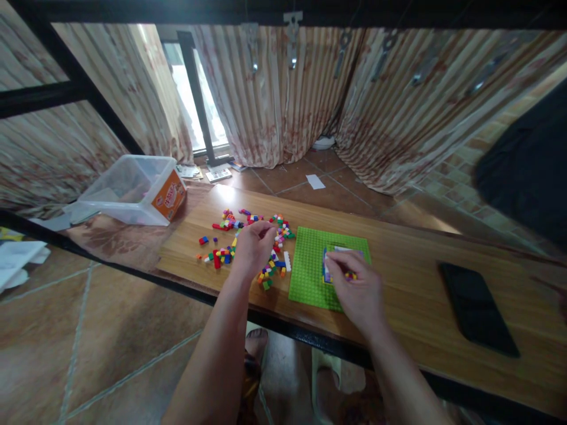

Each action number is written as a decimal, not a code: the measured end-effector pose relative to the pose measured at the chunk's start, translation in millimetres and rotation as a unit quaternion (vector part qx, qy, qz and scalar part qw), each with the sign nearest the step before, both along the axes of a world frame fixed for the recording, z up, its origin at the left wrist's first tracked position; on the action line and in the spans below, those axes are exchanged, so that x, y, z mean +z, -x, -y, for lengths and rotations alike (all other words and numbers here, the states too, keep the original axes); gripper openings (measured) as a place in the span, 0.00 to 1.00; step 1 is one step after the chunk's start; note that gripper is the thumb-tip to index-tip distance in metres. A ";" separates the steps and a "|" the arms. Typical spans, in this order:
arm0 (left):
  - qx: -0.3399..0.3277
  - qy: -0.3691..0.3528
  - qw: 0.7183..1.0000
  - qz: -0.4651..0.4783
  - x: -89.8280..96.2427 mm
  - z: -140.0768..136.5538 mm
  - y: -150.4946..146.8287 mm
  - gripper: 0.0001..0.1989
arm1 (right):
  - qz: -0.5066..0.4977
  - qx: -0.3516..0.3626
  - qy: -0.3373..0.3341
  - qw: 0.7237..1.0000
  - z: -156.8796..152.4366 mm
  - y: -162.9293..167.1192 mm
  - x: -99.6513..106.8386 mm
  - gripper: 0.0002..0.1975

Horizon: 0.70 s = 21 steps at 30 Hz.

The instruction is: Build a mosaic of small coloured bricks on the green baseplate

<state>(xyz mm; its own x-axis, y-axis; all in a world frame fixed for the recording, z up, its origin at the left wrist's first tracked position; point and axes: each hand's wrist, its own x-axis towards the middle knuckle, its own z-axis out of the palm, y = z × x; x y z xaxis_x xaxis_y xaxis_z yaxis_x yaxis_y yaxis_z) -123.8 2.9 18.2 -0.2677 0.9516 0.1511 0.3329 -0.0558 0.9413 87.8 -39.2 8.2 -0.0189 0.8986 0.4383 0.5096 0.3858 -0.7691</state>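
Note:
My left hand is over a scattered pile of small coloured building bricks, its thumb and fingers pinched together. Whether a brick is between them is too small to tell. A green studded baseplate lies on the table to the right of the pile. On it sits a low frame of blue, purple, white and yellow bricks, partly covered by my right hand. The right fingers are closed at the frame's left side; what they hold, if anything, is hidden.
The narrow wooden table carries a black phone at the right. A clear plastic box with an orange label stands beyond the left end. A black metal bar crosses above, with striped curtains behind.

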 end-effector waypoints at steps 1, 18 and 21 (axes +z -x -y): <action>-0.001 -0.001 1.000 0.004 -1.2 -0.1 0.5 0.09 | 0.019 0.043 0.000 0.999 5.5 9.7 0.4 0.08; 0.006 -0.015 1.000 0.000 -2.3 0.3 7.2 0.09 | 0.188 0.170 0.027 0.967 18.2 65.1 -22.7 0.12; 0.002 -0.016 1.000 0.008 -4.6 0.0 7.9 0.09 | 0.205 0.153 0.026 0.966 15.5 71.3 -23.0 0.11</action>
<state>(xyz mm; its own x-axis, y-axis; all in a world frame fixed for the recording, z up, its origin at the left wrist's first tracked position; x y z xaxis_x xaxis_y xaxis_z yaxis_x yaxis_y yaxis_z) -131.7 2.9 13.7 -0.2737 0.9452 0.1778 0.3181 -0.0855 0.9442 16.5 -54.8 -14.8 -0.4502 0.8439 0.2919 0.6434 0.5332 -0.5493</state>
